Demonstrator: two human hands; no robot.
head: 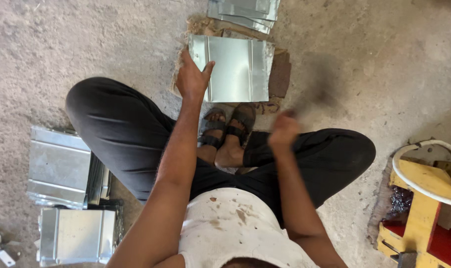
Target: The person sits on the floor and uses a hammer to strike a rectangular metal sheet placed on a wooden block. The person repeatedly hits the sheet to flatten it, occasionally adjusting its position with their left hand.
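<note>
Head view: the sheet-metal panel lies flat on a brown mat on the floor, upper centre of the frame. It looks thin, light, stiff and slick, with sharp edges; a flat press near its left edge suits it. The panel is shiny grey with folded ribs. The left hand rests there, fingers spread. The right hand is blurred, seemingly clenched; I cannot tell on what.
</note>
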